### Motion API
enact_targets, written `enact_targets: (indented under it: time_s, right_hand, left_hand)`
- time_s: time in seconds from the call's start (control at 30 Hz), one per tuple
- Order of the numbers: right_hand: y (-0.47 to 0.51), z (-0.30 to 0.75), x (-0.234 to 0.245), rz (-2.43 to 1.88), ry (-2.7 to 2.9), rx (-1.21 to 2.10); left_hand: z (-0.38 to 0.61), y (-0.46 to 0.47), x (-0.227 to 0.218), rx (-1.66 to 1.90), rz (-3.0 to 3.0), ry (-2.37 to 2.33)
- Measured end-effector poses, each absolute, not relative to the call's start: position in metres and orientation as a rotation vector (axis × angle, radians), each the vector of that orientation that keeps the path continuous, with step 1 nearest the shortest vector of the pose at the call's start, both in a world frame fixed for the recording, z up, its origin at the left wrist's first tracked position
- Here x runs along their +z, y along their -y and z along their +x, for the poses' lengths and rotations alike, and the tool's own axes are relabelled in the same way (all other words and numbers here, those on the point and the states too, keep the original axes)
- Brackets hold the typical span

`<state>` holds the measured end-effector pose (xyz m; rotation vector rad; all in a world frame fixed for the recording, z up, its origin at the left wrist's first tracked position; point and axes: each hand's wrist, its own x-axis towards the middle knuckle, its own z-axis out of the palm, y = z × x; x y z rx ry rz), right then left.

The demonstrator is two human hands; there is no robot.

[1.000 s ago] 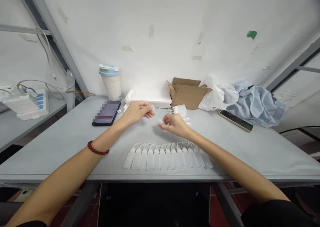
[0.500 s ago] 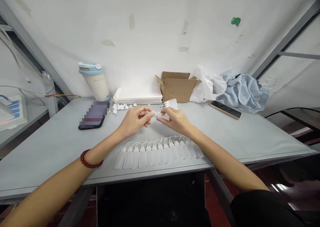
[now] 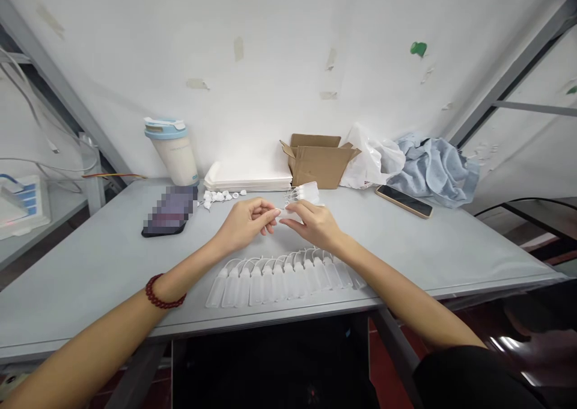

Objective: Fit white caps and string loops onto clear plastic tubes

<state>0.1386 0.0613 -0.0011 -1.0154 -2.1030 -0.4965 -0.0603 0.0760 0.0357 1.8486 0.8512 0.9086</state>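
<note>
Over the middle of the table, my left hand [image 3: 250,222] pinches a small white cap [image 3: 278,212] at its fingertips. Facing it, my right hand [image 3: 315,224] has its fingers closed round a small translucent bottle, mostly hidden by the hand. The bottle's narrow tip meets the cap between the two hands. Along the front lies a row of several translucent squeeze bottles [image 3: 255,287] with white caps and looped straps. Behind my right hand sit more such bottles [image 3: 308,190]. A heap of loose white caps [image 3: 219,196] lies to the back left.
A tumbler [image 3: 174,156] and a phone [image 3: 169,213] stand and lie at left. Along the wall are stacked white trays [image 3: 247,180], an open cardboard box [image 3: 320,167], a plastic bag [image 3: 372,162] and a blue cloth [image 3: 439,168]. Another phone [image 3: 403,201] lies before the cloth.
My hands have come closer together, so the gap between the cap and the bottle's tip has closed. The view has tilted slightly.
</note>
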Motion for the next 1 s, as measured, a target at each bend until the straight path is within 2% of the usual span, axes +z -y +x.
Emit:
enact_targets:
  time_s: [0.4,0.5,0.7,0.8,0.9,1.0]
  right_hand:
    - [-0.043,0.128,0.019,-1.1,1.918,0.393]
    - [-0.044,0.128,0.017,-1.101,1.924,0.354]
    - [-0.055,0.133,0.001,-1.074,2.073,-0.163]
    - [-0.057,0.135,-0.002,-1.048,2.101,-0.297]
    - [-0.055,0.135,0.002,-1.048,2.1,-0.263]
    - [-0.051,0.133,0.009,-1.066,2.07,-0.028]
  left_hand:
    - [-0.064,-0.075,0.045,0.894,1.939,-0.782]
    - [-0.066,-0.075,0.049,0.854,1.95,-0.797]
    - [-0.067,-0.078,0.047,0.762,1.972,-0.842]
    - [-0.066,-0.079,0.045,0.723,1.962,-0.863]
    - [-0.066,-0.078,0.044,0.729,1.985,-0.907]
    - [-0.066,-0.076,0.044,0.772,2.04,-0.923]
